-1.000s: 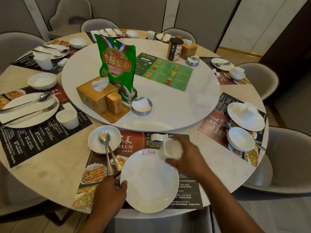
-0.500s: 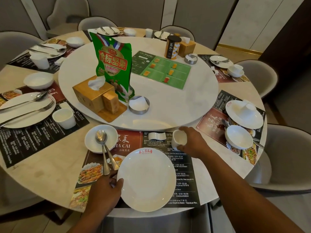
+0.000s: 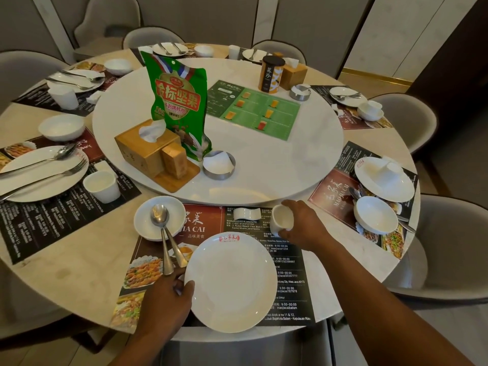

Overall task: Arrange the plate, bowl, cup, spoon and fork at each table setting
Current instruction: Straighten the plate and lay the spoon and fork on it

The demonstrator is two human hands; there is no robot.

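Note:
A white plate (image 3: 232, 283) lies on the dark placemat (image 3: 290, 286) in front of me. My left hand (image 3: 166, 299) grips the plate's left rim, thumb on top. My right hand (image 3: 303, 225) holds a small white cup (image 3: 282, 219) at the placemat's upper right, tilted toward me. A white bowl (image 3: 148, 225) sits at the upper left with a spoon (image 3: 159, 220) resting in it; a second handle, probably the fork, lies under the spoon. A white chopstick rest (image 3: 247, 213) lies beyond the plate.
A white turntable (image 3: 264, 159) fills the table's middle, carrying a green snack bag (image 3: 177, 101), a wooden tissue box (image 3: 144, 151), a metal ashtray (image 3: 218, 165) and a green menu (image 3: 253, 109). Other settings ring the table; the one at right (image 3: 380, 196) has stacked dishes. Grey chairs surround it.
My right hand has carried the cup from above the plate out to the placemat's upper right. My left hand has stayed on the plate's rim.

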